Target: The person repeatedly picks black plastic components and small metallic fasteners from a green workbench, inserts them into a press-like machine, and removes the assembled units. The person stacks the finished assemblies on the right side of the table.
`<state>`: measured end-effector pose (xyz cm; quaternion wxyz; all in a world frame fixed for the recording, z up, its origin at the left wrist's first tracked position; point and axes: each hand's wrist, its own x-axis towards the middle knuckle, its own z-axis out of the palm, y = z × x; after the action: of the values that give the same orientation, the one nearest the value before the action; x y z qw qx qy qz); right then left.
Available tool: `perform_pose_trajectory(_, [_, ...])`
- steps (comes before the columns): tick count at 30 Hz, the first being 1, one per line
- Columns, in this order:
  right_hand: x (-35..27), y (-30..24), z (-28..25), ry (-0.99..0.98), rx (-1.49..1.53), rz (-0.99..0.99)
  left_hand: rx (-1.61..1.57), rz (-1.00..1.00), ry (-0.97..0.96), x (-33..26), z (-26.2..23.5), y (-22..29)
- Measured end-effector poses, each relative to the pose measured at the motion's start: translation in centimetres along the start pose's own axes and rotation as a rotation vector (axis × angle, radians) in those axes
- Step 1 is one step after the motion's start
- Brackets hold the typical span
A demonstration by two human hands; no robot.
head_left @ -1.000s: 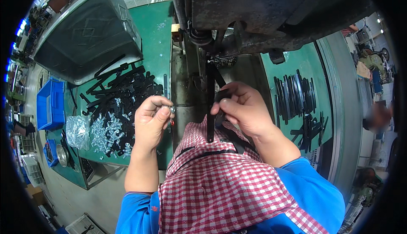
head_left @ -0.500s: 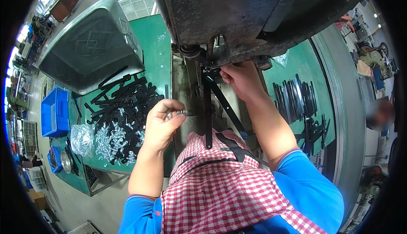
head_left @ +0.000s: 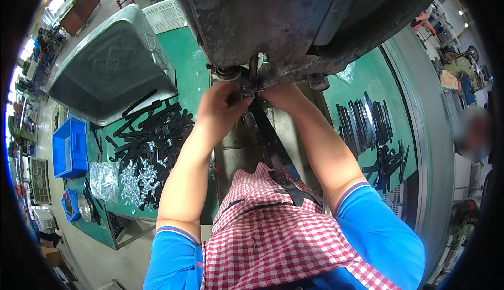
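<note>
Both my hands meet under the front of a big dark metal machine [head_left: 252, 32]. My left hand [head_left: 220, 110] is closed, with small silvery fasteners [head_left: 248, 95] pinched at its fingertips. From the right, my right hand [head_left: 282, 96] reaches in with fingers curled; the machine's lower edge and my left hand hide its fingertips. Black metal strips [head_left: 269, 135] run from between my hands down toward my apron, overlapping. Their upper ends are hidden at my fingers, so I cannot make out what my right hand grips.
Left on the green table [head_left: 181, 48] lie a heap of black metal strips [head_left: 152, 132], a pile of silvery fasteners [head_left: 139, 182], a clear plastic bag [head_left: 104, 180] and a tipped grey tub [head_left: 113, 64]. A blue bin [head_left: 71, 145] stands beyond. Rows of black strips [head_left: 365, 122] lie right.
My left hand has moved up and right from beside the fastener pile to the machine, beside my right hand. The two splayed strips have swung together and now overlap.
</note>
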<state>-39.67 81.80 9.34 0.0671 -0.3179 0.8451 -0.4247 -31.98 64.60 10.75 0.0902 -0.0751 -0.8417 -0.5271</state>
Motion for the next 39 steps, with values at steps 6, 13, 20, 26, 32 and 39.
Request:
perform_pose_trajectory(6, [-0.4, 0.4, 0.5, 0.147, -0.131, -0.100, 0.200, 0.068, 0.007, 0.6, 0.5, 2.2])
perform_pose_trajectory(13, [0.0, -1.1, -0.6, 0.013, 0.037, 0.030, 0.359, 0.067, -0.040, 0.6, 1.0, 1.1])
perform_pose_trajectory(20, [0.2, -1.3, 0.1, 0.108, -0.005, 0.029, -0.860, -0.636, -0.186, -7.7, 5.5, -1.5])
perform_pose_trajectory(26, [-0.1, -3.0, -1.1, -0.010, -0.016, 0.139, -0.941, -0.550, -0.303, -8.5, 5.4, 0.4])
perform_pose_trajectory(32, [-0.6, -1.8, -1.0, -0.039, 0.082, 0.224, -0.868, -0.542, -0.278, -8.6, 4.9, 1.4])
perform_pose_trajectory(39, [-10.4, -0.8, 0.8, -0.089, 0.846, 0.319, -0.723, -0.501, -0.133, -8.9, 6.2, 2.6])
